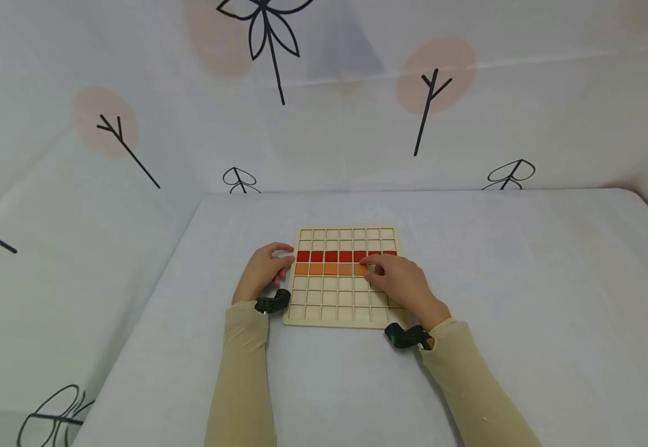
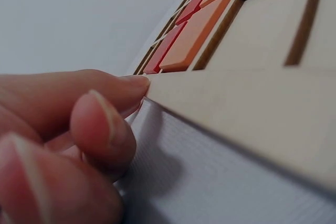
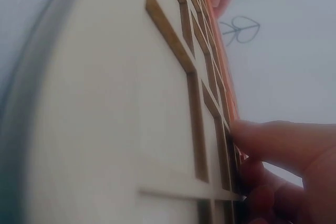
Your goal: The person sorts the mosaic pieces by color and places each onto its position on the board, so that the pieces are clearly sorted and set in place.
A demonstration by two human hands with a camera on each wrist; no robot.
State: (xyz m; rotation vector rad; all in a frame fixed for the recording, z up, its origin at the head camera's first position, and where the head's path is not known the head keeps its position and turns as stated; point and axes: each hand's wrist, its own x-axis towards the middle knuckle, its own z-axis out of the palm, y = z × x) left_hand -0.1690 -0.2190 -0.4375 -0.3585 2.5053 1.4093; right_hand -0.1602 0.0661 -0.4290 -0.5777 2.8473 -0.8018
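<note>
A pale wooden grid board (image 1: 329, 315) lies on the white table. A full row of red tiles (image 1: 331, 256) crosses it, with orange tiles (image 1: 315, 269) in the row just below. My left hand (image 1: 259, 270) is at the board's left side; one fingertip touches the edge near the red row, and the other fingers bend loosely. Over the right part of the board is my right hand (image 1: 401, 280). Its thumb and index finger pinch an orange tile (image 1: 360, 269) at the right end of the orange row. The right hand partly hides the cells beyond it.
A white cloth (image 1: 525, 279) covers the table around the board. Patterned fabric (image 1: 346, 136) hangs behind the far edge and along the left side. Dark wrist devices (image 1: 405, 336) sit on both wrists, the right one over the board's near right corner.
</note>
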